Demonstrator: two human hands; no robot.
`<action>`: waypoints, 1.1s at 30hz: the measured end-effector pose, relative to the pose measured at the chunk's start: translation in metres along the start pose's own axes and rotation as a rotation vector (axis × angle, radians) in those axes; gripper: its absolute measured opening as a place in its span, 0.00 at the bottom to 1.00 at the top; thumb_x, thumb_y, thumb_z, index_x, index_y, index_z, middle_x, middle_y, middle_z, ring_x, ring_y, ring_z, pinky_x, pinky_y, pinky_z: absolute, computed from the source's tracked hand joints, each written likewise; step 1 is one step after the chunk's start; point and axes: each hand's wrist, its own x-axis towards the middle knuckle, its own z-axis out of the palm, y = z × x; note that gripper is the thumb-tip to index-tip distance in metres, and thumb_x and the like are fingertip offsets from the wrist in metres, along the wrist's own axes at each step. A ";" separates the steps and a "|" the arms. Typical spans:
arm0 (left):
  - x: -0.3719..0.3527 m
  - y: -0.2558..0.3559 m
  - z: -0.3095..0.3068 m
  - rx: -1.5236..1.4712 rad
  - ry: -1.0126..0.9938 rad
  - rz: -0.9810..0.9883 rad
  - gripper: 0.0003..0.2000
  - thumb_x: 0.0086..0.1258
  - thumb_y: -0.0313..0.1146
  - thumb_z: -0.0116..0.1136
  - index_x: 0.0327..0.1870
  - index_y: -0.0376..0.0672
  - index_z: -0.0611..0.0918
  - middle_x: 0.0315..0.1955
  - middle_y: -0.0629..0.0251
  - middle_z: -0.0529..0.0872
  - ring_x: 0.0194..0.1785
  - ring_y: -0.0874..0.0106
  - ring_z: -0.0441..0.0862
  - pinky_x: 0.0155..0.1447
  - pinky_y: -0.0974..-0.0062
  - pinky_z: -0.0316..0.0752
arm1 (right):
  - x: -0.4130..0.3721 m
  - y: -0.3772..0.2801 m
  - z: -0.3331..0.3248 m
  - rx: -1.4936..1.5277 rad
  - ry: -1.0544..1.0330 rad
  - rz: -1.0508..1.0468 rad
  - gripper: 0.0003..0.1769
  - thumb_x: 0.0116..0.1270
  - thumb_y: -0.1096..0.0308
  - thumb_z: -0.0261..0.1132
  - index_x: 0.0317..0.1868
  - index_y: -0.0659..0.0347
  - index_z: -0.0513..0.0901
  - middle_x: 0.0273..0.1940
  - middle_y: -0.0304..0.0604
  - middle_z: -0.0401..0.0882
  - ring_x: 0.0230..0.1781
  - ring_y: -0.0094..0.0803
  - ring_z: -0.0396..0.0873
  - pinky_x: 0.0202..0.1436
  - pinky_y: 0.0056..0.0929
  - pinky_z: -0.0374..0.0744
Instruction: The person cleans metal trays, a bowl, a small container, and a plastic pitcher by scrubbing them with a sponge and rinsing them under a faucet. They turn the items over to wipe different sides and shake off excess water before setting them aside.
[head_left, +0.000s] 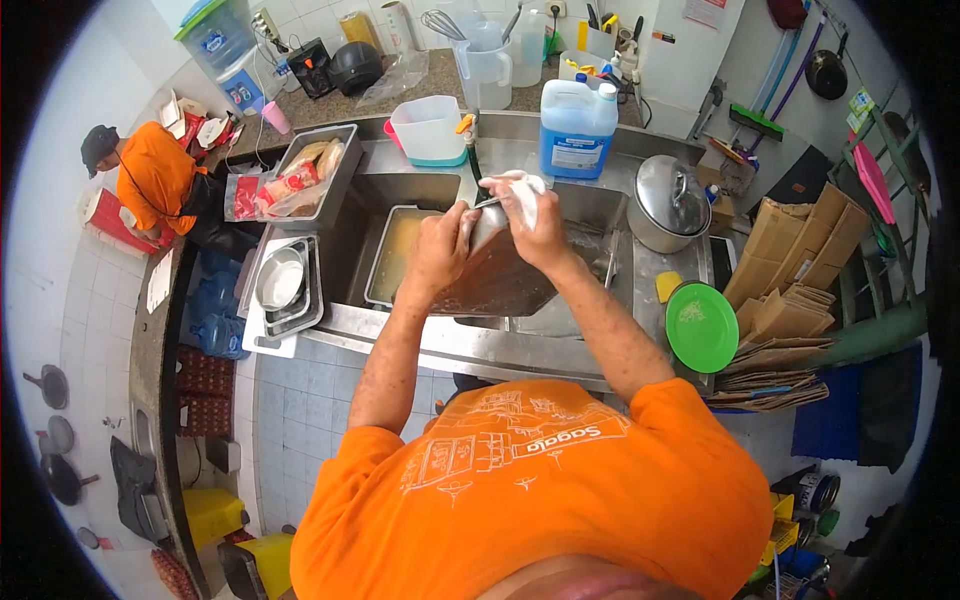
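Left hand is clamped on the left edge of the metal pan, which stands tilted in the sink. Right hand is closed round a sudsy cloth at its top edge. A green plate crowds the counter to the right.

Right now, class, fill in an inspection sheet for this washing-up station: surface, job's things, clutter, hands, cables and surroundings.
Surface: stainless steel sink unit with two basins.
Job's things: brown-stained rectangular metal tray, tilted over the basins; white soapy cloth.
Clutter: blue detergent jug, green round plate, lidded steel pot, yellow sponge.
Hands: left hand grips the tray's upper edge; right hand presses the cloth on it.
Cables: nothing seen at the sink.
Surroundings: flattened brown cardboard at right; co-worker in an orange shirt at left.
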 end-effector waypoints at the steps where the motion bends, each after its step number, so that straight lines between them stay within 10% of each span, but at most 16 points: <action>1: 0.000 0.002 0.003 -0.017 0.013 0.021 0.09 0.73 0.30 0.48 0.35 0.34 0.76 0.22 0.41 0.75 0.28 0.43 0.75 0.29 0.57 0.65 | 0.002 -0.014 0.001 0.000 -0.005 -0.028 0.12 0.71 0.70 0.55 0.42 0.67 0.83 0.40 0.53 0.83 0.39 0.46 0.83 0.44 0.36 0.78; 7: -0.009 0.010 0.008 -0.111 0.184 0.077 0.10 0.72 0.30 0.47 0.32 0.35 0.76 0.19 0.43 0.72 0.24 0.44 0.73 0.27 0.60 0.64 | 0.010 -0.019 -0.016 -0.151 -0.066 -0.390 0.08 0.66 0.70 0.61 0.38 0.66 0.83 0.37 0.51 0.84 0.39 0.48 0.83 0.42 0.38 0.81; 14: -0.029 0.005 -0.030 0.138 0.525 0.318 0.15 0.73 0.33 0.46 0.23 0.38 0.68 0.13 0.54 0.64 0.15 0.57 0.68 0.22 0.66 0.59 | -0.018 0.096 -0.091 -0.311 0.053 -0.061 0.14 0.68 0.61 0.60 0.36 0.64 0.84 0.30 0.54 0.83 0.30 0.41 0.83 0.34 0.36 0.78; 17: -0.039 0.007 -0.060 0.000 0.337 0.140 0.11 0.71 0.29 0.48 0.26 0.37 0.76 0.16 0.53 0.70 0.15 0.57 0.67 0.22 0.66 0.59 | -0.044 0.175 -0.117 -0.164 0.404 0.448 0.18 0.67 0.55 0.64 0.30 0.64 0.82 0.29 0.45 0.84 0.32 0.29 0.81 0.38 0.30 0.77; 24: -0.050 -0.075 -0.011 -0.214 0.497 -0.127 0.15 0.74 0.31 0.45 0.25 0.34 0.68 0.17 0.66 0.58 0.23 0.81 0.57 0.26 0.76 0.53 | -0.033 0.146 -0.119 0.192 0.491 0.686 0.21 0.64 0.52 0.67 0.35 0.66 0.83 0.31 0.42 0.83 0.32 0.29 0.80 0.39 0.29 0.77; 29: -0.051 -0.062 -0.014 -0.004 0.002 -0.229 0.17 0.69 0.44 0.55 0.36 0.35 0.82 0.26 0.49 0.83 0.32 0.55 0.83 0.37 0.64 0.74 | -0.018 0.136 -0.110 -0.383 0.547 0.393 0.21 0.62 0.52 0.68 0.36 0.65 0.84 0.31 0.52 0.84 0.30 0.39 0.83 0.39 0.34 0.78; 33: -0.045 -0.050 0.048 0.106 -0.256 -0.110 0.19 0.71 0.49 0.52 0.37 0.38 0.80 0.27 0.45 0.83 0.35 0.47 0.81 0.40 0.53 0.74 | -0.001 0.056 -0.064 -0.470 0.486 0.030 0.21 0.61 0.54 0.71 0.20 0.63 0.82 0.21 0.50 0.82 0.22 0.41 0.82 0.29 0.39 0.77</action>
